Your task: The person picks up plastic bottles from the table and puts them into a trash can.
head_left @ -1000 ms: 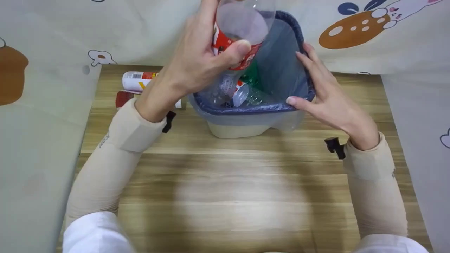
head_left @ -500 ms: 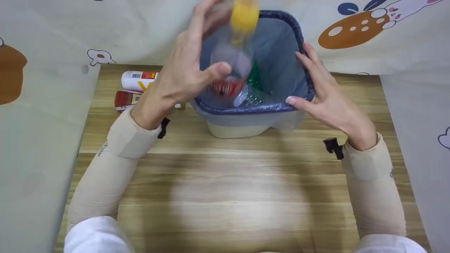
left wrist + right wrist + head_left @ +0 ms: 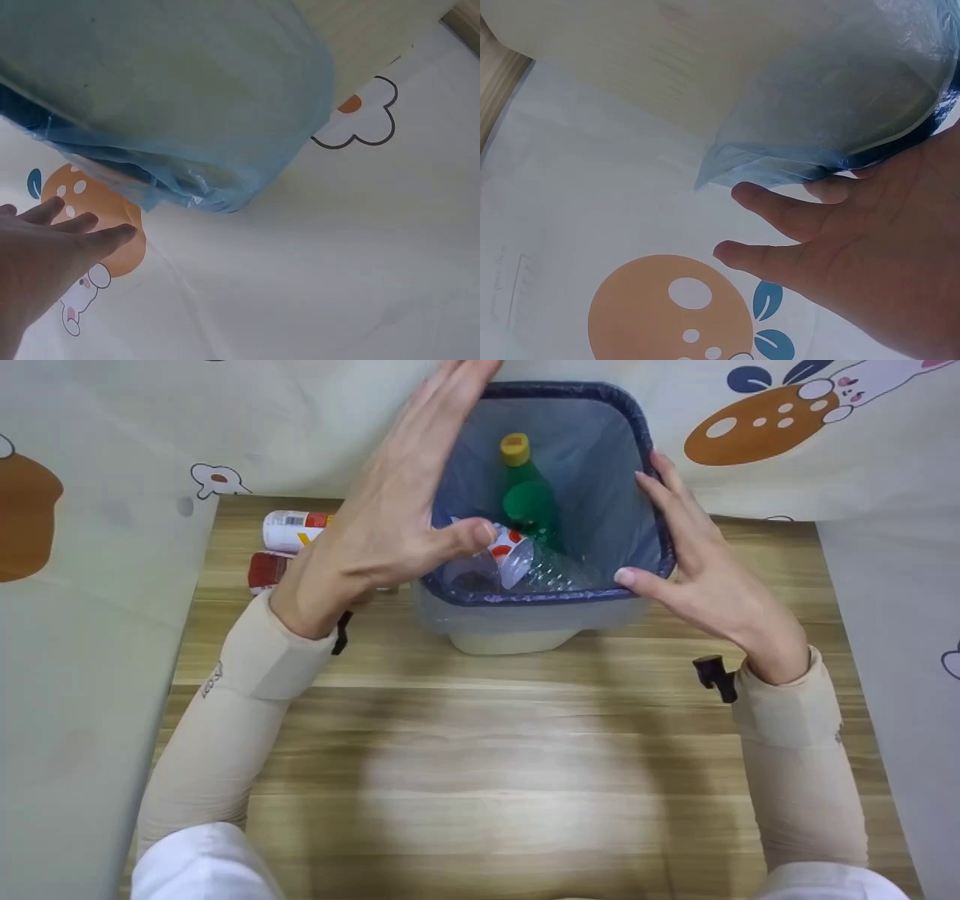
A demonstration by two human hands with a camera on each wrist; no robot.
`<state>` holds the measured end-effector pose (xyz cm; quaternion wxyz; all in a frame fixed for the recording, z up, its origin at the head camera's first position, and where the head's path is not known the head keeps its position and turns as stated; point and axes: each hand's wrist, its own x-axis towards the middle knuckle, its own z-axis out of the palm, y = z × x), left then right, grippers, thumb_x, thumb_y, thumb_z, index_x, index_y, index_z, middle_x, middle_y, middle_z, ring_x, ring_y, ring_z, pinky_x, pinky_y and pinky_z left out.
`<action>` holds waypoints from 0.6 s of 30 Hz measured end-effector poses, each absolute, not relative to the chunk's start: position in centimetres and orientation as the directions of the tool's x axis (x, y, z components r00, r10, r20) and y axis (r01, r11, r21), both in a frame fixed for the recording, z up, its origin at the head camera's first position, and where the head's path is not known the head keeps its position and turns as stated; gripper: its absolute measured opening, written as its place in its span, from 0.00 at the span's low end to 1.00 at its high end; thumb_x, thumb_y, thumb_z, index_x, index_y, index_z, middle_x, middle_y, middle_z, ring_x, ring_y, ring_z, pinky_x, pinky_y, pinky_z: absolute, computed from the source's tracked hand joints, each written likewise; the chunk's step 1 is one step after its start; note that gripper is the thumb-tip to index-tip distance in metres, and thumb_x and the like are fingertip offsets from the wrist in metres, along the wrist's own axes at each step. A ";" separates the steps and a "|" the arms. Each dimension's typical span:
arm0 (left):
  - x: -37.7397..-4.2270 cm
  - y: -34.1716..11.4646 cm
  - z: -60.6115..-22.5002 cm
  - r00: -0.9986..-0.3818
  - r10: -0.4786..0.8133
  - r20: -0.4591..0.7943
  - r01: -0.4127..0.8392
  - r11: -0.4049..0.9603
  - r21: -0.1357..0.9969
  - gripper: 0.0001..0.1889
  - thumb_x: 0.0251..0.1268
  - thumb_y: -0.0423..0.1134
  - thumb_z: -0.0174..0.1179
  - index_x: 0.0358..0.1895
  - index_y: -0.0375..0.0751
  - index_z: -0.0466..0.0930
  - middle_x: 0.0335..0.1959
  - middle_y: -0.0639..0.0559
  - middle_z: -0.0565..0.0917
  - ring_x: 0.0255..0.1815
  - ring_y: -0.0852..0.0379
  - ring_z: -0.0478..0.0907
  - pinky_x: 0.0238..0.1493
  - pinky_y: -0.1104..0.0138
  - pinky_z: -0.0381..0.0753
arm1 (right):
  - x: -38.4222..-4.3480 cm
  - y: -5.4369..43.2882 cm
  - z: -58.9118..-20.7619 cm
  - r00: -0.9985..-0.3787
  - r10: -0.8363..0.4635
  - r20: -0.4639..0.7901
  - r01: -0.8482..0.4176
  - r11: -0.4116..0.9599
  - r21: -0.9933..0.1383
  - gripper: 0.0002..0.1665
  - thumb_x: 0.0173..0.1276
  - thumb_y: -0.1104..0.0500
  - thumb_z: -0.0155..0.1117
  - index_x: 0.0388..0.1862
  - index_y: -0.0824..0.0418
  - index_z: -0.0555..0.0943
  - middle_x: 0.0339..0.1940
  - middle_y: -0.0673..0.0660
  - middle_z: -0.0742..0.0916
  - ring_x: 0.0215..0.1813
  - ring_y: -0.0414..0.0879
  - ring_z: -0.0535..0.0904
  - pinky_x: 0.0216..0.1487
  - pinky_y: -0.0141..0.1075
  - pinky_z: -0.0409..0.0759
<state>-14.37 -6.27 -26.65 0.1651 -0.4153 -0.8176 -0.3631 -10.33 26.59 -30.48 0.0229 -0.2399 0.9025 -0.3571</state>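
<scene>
My left hand (image 3: pixel 401 502) hovers at the left rim of a rectangular trash bin (image 3: pixel 547 597), fingers straight, thumb stretched over the opening, holding nothing. My right hand (image 3: pixel 716 562) rests on the bin's right front corner, its thumb on the front rim and fingertips along the right rim. In the right wrist view, the right hand's fingers (image 3: pixel 780 262) lie extended beside the bag-covered rim. A thin bluish bag (image 3: pixel 600 442) lines the bin. Inside are a green bottle (image 3: pixel 517 499) with a yellow cap and clear plastic bottles (image 3: pixel 555 570); the left thumb hides part of them.
A white cylindrical container (image 3: pixel 289 530) and a dark red item (image 3: pixel 266 571) lie left of the bin, partly behind the left forearm. Pale printed sheets (image 3: pixel 780 487) surround the wooden tabletop (image 3: pixel 487 780).
The left hand has let go of a clear bottle with a red label, which has dropped into the bin. Its fingers have straightened. The right hand stays on the bin.
</scene>
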 end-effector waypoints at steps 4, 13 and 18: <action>-14.5 -5.9 -26.9 -0.605 0.597 0.528 0.796 0.440 0.415 0.63 0.51 0.87 0.24 0.77 0.37 0.54 0.80 0.47 0.53 0.81 0.56 0.39 0.78 0.59 0.31 | -10.4 26.6 -30.5 -0.883 -0.451 0.132 -0.418 0.625 -0.660 0.52 0.65 0.45 0.67 0.81 0.50 0.51 0.83 0.45 0.45 0.81 0.41 0.38 0.78 0.52 0.41; -14.6 -5.9 -27.4 -0.579 0.659 0.480 0.814 0.497 0.299 0.55 0.57 0.83 0.25 0.78 0.47 0.55 0.81 0.46 0.52 0.81 0.47 0.39 0.77 0.55 0.29 | -10.3 26.7 -30.5 -0.882 -0.453 0.131 -0.415 0.616 -0.670 0.52 0.66 0.44 0.67 0.82 0.49 0.51 0.83 0.45 0.45 0.81 0.41 0.38 0.78 0.54 0.41; -14.7 -6.4 -27.3 -0.585 0.652 0.482 0.810 0.499 0.309 0.53 0.58 0.82 0.27 0.78 0.49 0.56 0.80 0.46 0.52 0.81 0.47 0.40 0.77 0.56 0.29 | -10.3 26.7 -30.5 -0.881 -0.453 0.135 -0.416 0.608 -0.676 0.52 0.66 0.45 0.67 0.82 0.50 0.51 0.83 0.46 0.45 0.81 0.41 0.38 0.78 0.54 0.41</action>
